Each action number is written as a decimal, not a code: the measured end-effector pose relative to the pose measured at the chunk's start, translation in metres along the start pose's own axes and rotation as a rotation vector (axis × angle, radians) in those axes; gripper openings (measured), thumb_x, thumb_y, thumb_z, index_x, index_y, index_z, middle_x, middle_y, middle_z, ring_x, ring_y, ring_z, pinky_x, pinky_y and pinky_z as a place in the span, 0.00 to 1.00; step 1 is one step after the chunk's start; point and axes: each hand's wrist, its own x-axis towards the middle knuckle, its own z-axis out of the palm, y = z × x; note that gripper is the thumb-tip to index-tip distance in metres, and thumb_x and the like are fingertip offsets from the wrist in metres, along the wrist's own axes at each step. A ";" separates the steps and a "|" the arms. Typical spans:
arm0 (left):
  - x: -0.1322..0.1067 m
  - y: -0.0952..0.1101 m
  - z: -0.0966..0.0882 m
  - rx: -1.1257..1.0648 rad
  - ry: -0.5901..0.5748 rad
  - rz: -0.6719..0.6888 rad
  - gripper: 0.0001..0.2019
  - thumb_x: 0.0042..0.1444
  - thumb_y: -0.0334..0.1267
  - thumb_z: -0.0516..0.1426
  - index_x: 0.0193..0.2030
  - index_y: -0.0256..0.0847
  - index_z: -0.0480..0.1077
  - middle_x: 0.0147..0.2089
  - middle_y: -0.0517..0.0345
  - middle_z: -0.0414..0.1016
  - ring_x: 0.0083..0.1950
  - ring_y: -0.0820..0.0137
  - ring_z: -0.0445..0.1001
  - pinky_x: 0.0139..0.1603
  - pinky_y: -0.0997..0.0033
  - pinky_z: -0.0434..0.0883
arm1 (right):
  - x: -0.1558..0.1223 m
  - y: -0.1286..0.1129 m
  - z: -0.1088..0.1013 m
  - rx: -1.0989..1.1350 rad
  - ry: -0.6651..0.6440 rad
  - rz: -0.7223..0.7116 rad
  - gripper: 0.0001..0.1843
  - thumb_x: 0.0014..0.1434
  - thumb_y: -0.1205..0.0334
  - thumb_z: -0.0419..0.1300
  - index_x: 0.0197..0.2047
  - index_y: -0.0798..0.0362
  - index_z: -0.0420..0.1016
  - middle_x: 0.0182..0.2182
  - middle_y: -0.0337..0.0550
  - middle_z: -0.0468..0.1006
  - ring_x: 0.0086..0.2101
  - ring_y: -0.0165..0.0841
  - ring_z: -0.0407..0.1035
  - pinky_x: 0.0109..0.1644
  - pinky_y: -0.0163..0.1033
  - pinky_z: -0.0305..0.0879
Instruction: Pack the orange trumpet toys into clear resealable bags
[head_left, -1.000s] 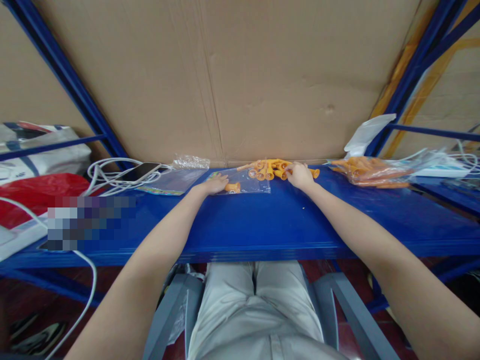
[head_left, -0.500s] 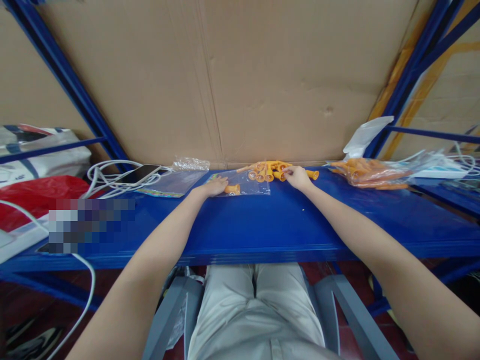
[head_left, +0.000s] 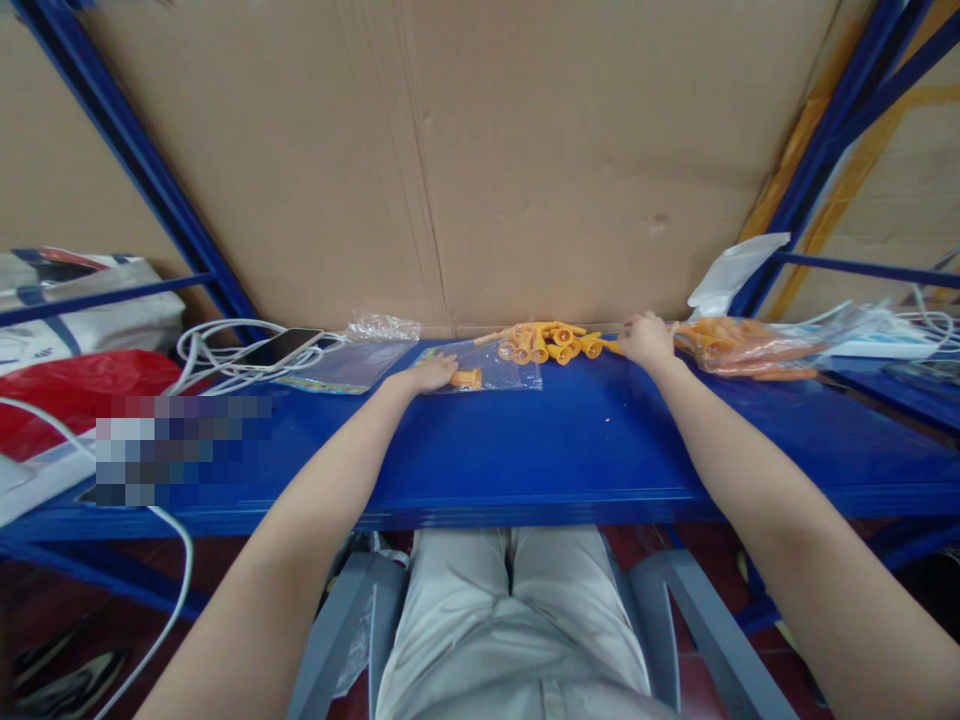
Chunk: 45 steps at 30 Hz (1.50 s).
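My left hand [head_left: 433,374] lies palm down over the left end of a clear plastic bag [head_left: 517,376]. Its fingers are closed on an orange plastic horn [head_left: 466,379], whose flared end sticks out to the right. Several more orange horns [head_left: 551,342] are heaped at the bag's right end, flared ends mostly toward me. To the right of that heap, my right hand [head_left: 648,340] is closed over another orange horn [head_left: 615,347]; only a thin part of it shows at the left of the fingers.
A clear bag full of orange pieces [head_left: 739,345] lies at the right. On the left are a flat clear bag [head_left: 349,362], a phone [head_left: 289,346], coiled white cables [head_left: 217,360] and a red bag [head_left: 97,390]. Cardboard [head_left: 540,170] stands behind the blue table [head_left: 525,455].
My right hand has moved right, from the edge of the heap onto the single horn lying apart. A horn it had covered now shows in the heap. My left hand has stayed put.
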 end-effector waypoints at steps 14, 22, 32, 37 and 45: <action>0.001 -0.003 0.000 -0.030 -0.020 0.012 0.31 0.66 0.37 0.31 0.72 0.25 0.46 0.74 0.46 0.39 0.75 0.65 0.39 0.71 0.66 0.42 | 0.015 0.028 0.013 0.204 0.084 0.187 0.17 0.54 0.63 0.59 0.47 0.60 0.74 0.42 0.58 0.75 0.44 0.43 0.70 0.49 0.46 0.66; 0.006 -0.007 0.003 -0.022 -0.018 0.022 0.31 0.66 0.39 0.30 0.72 0.27 0.46 0.75 0.47 0.40 0.75 0.64 0.40 0.71 0.65 0.42 | 0.027 0.018 0.002 0.600 0.558 0.110 0.08 0.57 0.62 0.53 0.40 0.53 0.70 0.41 0.49 0.70 0.47 0.40 0.65 0.54 0.53 0.64; 0.007 -0.008 0.003 -0.006 -0.029 0.021 0.32 0.65 0.40 0.30 0.72 0.28 0.46 0.75 0.49 0.38 0.75 0.64 0.38 0.71 0.65 0.41 | 0.008 -0.056 -0.007 1.211 0.241 0.129 0.05 0.53 0.65 0.56 0.36 0.52 0.69 0.29 0.36 0.66 0.23 0.25 0.64 0.23 0.32 0.68; 0.006 -0.008 0.001 -0.028 -0.044 0.017 0.32 0.65 0.42 0.31 0.73 0.29 0.44 0.75 0.48 0.36 0.75 0.64 0.36 0.71 0.65 0.41 | -0.018 -0.087 -0.008 1.217 -0.016 0.132 0.04 0.51 0.71 0.57 0.32 0.53 0.68 0.25 0.34 0.67 0.20 0.23 0.62 0.18 0.27 0.63; -0.002 -0.013 0.001 -0.122 -0.061 0.055 0.37 0.63 0.53 0.38 0.74 0.36 0.39 0.75 0.47 0.29 0.75 0.56 0.30 0.71 0.53 0.44 | -0.037 -0.101 -0.006 1.224 -0.397 0.187 0.08 0.54 0.71 0.63 0.34 0.53 0.67 0.25 0.37 0.73 0.20 0.23 0.68 0.26 0.31 0.72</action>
